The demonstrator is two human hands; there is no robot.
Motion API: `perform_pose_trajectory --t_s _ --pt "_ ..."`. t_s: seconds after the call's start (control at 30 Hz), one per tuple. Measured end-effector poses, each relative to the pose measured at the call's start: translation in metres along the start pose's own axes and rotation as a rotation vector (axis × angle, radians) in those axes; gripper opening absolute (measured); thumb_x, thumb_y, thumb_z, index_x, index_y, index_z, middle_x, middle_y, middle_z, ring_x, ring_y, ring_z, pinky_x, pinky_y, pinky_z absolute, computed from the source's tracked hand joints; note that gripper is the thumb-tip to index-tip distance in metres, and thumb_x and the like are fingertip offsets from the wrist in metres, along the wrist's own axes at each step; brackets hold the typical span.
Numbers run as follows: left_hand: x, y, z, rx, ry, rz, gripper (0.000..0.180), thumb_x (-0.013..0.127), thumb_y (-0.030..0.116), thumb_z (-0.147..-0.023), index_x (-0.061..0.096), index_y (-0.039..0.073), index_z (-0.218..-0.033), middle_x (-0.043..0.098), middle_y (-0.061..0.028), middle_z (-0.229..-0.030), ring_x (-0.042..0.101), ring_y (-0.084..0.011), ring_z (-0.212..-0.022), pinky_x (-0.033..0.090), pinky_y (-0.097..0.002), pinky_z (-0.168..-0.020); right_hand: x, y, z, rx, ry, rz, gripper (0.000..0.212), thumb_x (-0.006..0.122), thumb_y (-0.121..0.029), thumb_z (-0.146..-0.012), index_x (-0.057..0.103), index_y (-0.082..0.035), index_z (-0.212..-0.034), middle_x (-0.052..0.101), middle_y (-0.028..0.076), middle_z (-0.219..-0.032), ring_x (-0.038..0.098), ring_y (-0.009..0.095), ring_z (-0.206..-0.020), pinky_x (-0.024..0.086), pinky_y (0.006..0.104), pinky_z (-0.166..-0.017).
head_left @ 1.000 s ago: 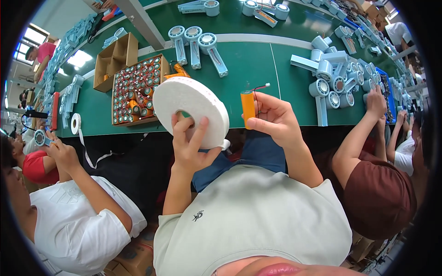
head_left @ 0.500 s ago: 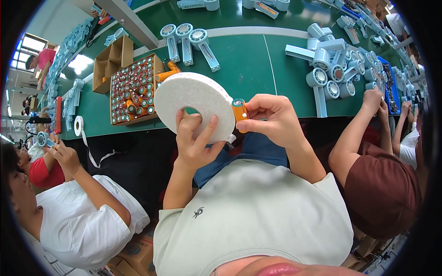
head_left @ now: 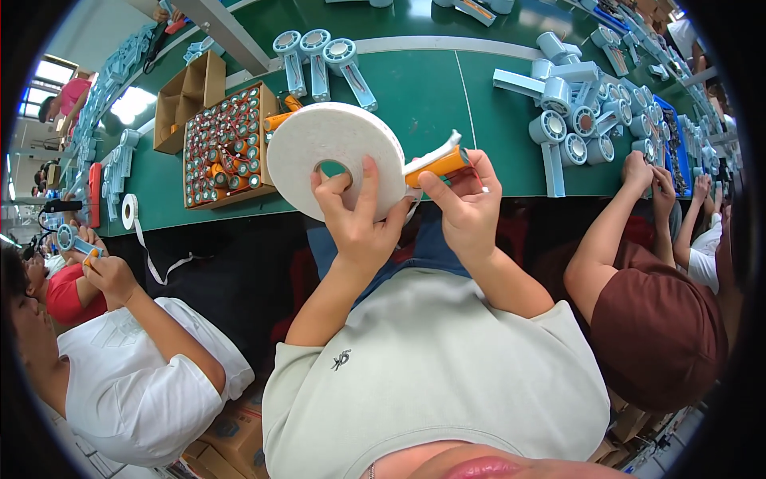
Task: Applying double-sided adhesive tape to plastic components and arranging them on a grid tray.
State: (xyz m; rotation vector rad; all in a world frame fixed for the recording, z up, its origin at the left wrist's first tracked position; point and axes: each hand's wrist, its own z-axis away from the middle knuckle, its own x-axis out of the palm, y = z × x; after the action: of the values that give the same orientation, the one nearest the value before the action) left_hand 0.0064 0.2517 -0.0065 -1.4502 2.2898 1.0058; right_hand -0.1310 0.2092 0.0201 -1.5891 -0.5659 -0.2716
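"While the left hand (head_left: 355,227) holds the white tape roll (head_left: 307,140), where is the orange cell (head_left: 439,167)?"

"Just right of the roll, in the right hand (head_left: 471,214), pinched between thumb and fingers and tilted, its outer end higher."

"And the left hand's grip?"

"Its fingers are spread over the roll's near face, one of them at the hole, with the thumb by the roll's lower right edge. Anything pressing from behind is hidden, so how firm the hold is cannot be told."

"What could go wrong from there?"

"The white strip (head_left: 436,153) runs along the cell's upper side, right of the roll, with its tip standing up. Should the cell twist, the strip could crease or sit crooked; whether it has stuck is unclear. The red lead (head_left: 477,177), farther right of the roll, might snag under a careless fingertip. A swing of the roll could also knock the loose orange battery (head_left: 277,121) just beyond its upper left edge."

"Any brands or writing?"

"A small dark mark (head_left: 341,360) sits on the pale shirt (head_left: 447,383) below the roll; it goes unquoted here. Neither roll nor cell shows a label that can be read."
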Motion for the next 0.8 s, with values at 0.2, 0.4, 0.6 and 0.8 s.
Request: perform_pose_trajectory --t_s 0.2,0.4,0.6,0.8 --pt "0.015 0.009 0.001 -0.035 0.023 -0.022 0.067 0.085 0.015 -0.072 0.064 0.004 -0.135 0.044 -0.0163 -0.114 0.048 -0.0359 -0.108 0.022 -0.0602 -0.118 -0.001 0.013 0.006 -0.043 0.118 -0.290 0.036 0.073 0.006 -0.089 0.050 -0.005 -0.114 0.066 0.012 -0.109 0.067 0.019 -0.097 0.058 0.0263 -0.084" --pt "0.030 -0.006 0.056 -0.006 -0.262 -0.052 0.069 0.085 0.021 -0.077 0.061 0.001 -0.138 0.048 -0.0167 -0.112 0.051 -0.0363 -0.108 0.022 -0.0585 -0.119 -0.034 -0.053 -0.043 -0.640 0.333 -0.383 0.040 0.072 -0.010 -0.096 0.049 -0.005 -0.128 0.064 0.015 -0.116 0.068 0.026 -0.102 0.058 0.0328 -0.089" --pt "0.026 -0.003 -0.030 0.291 -0.478 -0.227 0.060 0.085 0.032 -0.075 0.066 -0.001 -0.122 0.053 -0.0161 -0.103 0.052 -0.0327 -0.100 0.032 -0.0524 -0.114 -0.077 -0.059 -0.049 -0.372 0.203 -0.502 0.049 0.073 -0.014 -0.095 0.047 -0.009 -0.136 0.061 0.015 -0.117 0.068 0.025 -0.098 0.060 0.0339 -0.087" --pt "0.040 0.037 -0.110 0.282 -0.666 -0.230 0.037 0.081 0.030 -0.080 0.060 0.003 -0.094 0.056 -0.0134 -0.099 0.056 -0.0264 -0.087 0.048 -0.0329 -0.083 -0.127 -0.071 0.000 -0.546 0.408 -0.167 0.056 0.075 -0.015 -0.094 0.043 -0.010 -0.140 0.056 0.015 -0.123 0.066 0.026 -0.103 0.060 0.0363 -0.089"
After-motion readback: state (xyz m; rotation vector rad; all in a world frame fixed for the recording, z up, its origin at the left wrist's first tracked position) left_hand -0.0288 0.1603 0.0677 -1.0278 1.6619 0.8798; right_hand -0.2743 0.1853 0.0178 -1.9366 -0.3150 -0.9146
